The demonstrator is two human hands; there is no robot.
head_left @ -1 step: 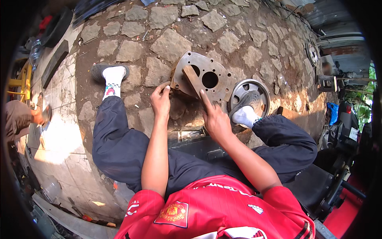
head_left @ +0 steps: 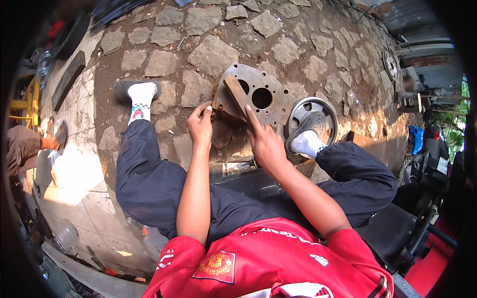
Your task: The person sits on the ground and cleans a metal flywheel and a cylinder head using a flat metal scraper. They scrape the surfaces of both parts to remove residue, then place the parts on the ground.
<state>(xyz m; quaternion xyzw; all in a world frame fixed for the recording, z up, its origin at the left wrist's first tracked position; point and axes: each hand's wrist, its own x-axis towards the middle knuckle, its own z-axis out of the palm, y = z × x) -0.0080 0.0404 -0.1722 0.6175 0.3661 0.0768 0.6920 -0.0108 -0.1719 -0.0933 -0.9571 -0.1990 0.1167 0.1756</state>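
A grey metal housing plate (head_left: 271,107), with two large round holes and several small bolt holes, is tilted up over the stones between my feet. My left hand (head_left: 200,125) pinches its left edge with thumb and fingers. In my right hand (head_left: 267,144) is a flat brownish bar (head_left: 235,94), its kind unclear, lying slantwise across the plate's face and partly over the left large hole. My right index finger stretches along the bar while the other fingers curl under, partly hidden. A toothed flywheel (head_left: 323,111) lies right of the plate, with my right shoe (head_left: 309,126) resting on it.
Uneven paving stones (head_left: 213,54) in dirt make up the ground. Another person's leg (head_left: 22,149) shows at far left on pale tiles. A dark beam (head_left: 68,79) and a tyre (head_left: 72,35) lie beyond. A second disc (head_left: 390,66) is at far right, near a parked motorcycle (head_left: 427,164).
My right hand and the bar have shifted slightly left and away from me over the plate. The other person's foot at far left has moved a little. My left hand stays put.
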